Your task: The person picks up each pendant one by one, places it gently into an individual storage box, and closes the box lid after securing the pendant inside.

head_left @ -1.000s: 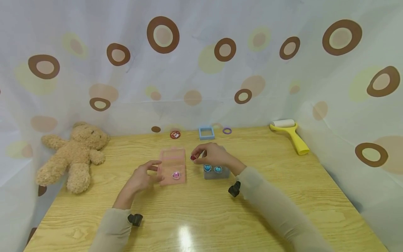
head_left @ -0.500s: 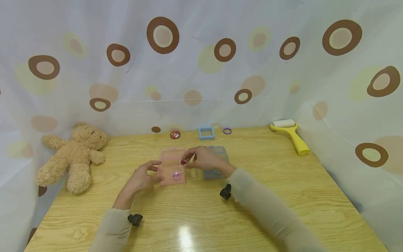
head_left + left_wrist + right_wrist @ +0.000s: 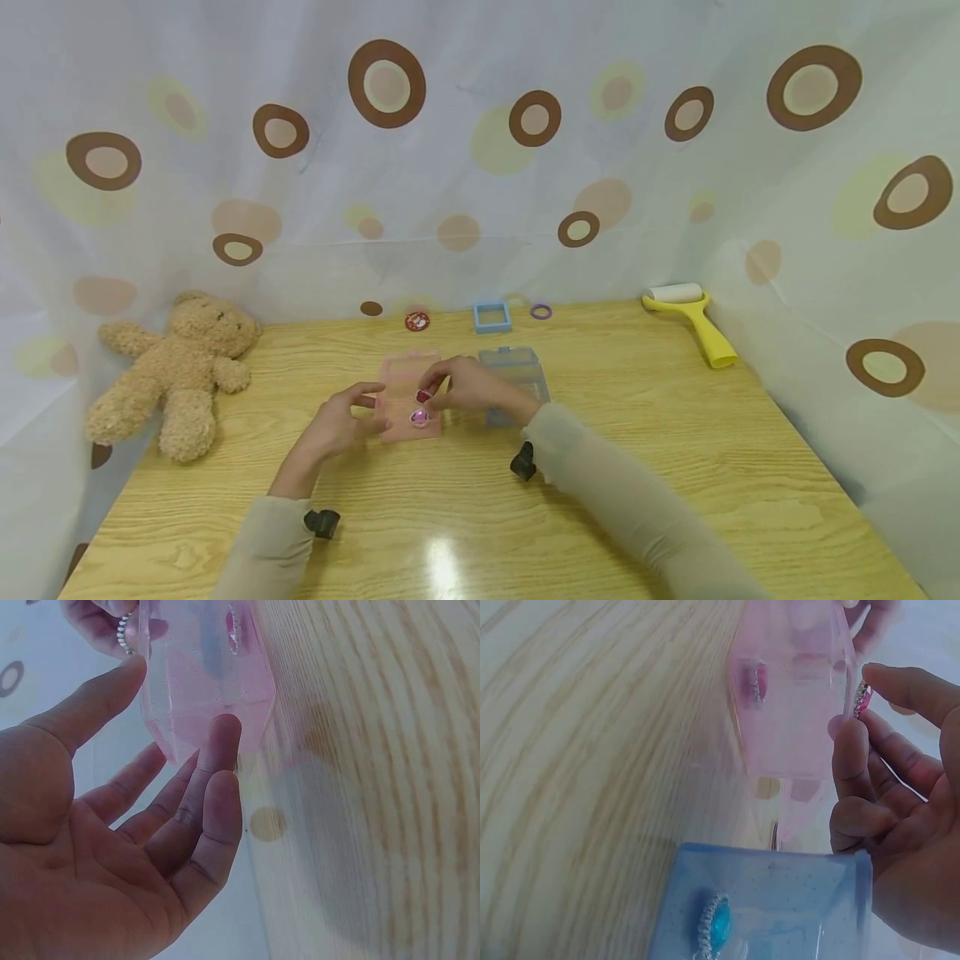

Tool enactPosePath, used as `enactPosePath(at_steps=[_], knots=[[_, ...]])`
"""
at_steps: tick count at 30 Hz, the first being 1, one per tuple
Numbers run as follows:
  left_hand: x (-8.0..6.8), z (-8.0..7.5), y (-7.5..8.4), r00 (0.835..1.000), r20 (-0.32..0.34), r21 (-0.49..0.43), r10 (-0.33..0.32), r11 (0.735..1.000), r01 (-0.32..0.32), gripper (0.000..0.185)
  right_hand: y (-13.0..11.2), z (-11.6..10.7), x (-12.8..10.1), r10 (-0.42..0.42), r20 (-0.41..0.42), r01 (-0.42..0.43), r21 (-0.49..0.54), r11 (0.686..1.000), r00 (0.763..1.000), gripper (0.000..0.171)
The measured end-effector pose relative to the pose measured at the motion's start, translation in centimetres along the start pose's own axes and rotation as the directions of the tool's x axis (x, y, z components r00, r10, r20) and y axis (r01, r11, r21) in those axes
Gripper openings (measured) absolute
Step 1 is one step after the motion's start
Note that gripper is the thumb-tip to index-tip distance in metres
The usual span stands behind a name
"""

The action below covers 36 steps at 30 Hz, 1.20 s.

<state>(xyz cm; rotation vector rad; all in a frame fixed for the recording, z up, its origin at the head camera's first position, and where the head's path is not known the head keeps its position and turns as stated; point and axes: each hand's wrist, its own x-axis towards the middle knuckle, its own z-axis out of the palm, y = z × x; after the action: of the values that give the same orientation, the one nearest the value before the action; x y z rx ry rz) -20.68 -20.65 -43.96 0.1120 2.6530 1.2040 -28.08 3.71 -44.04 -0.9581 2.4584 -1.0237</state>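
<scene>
A light wooden table (image 3: 675,467) fills the lower frame, walled by a white curtain (image 3: 465,167) with brown rings. At centre, the right hand (image 3: 468,387) pinches a red gem (image 3: 423,396) above the pink box (image 3: 408,392). The left hand (image 3: 337,421), fingers relaxed, touches the box's left side. A teddy bear (image 3: 176,371) sits far left, a yellow lint roller (image 3: 693,321) upper right.
</scene>
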Motion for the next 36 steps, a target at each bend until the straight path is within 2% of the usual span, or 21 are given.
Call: enactPosePath(at_steps=[7, 12, 19, 36], knots=[[0.0, -0.1, -0.3, 1.0, 0.006, -0.005, 0.014, 1.0, -0.014, 0.063, -0.2, 0.7, 0.7, -0.005, 0.005, 0.005, -0.036, 0.999, 1.0, 0.017], [-0.1, -0.1, -0.4, 1.0, 0.007, -0.009, 0.022, 1.0, -0.022, 0.063, -0.5, 1.2, 1.1, 0.004, 0.008, -0.003, -0.025, 1.0, 1.0, 0.017], [-0.2, -0.2, -0.3, 1.0, 0.004, -0.002, 0.03, 1.0, -0.03, 0.061, -0.7, 1.8, 1.3, 0.056, 0.008, -0.056, -0.005, 0.998, 0.998, 0.016], [-0.1, -0.2, -0.1, 0.999, 0.016, 0.009, 0.03, 0.999, -0.031, 0.063, -0.5, 2.7, 1.9, 0.079, -0.041, -0.085, -0.151, 0.985, 0.996, 0.016]])
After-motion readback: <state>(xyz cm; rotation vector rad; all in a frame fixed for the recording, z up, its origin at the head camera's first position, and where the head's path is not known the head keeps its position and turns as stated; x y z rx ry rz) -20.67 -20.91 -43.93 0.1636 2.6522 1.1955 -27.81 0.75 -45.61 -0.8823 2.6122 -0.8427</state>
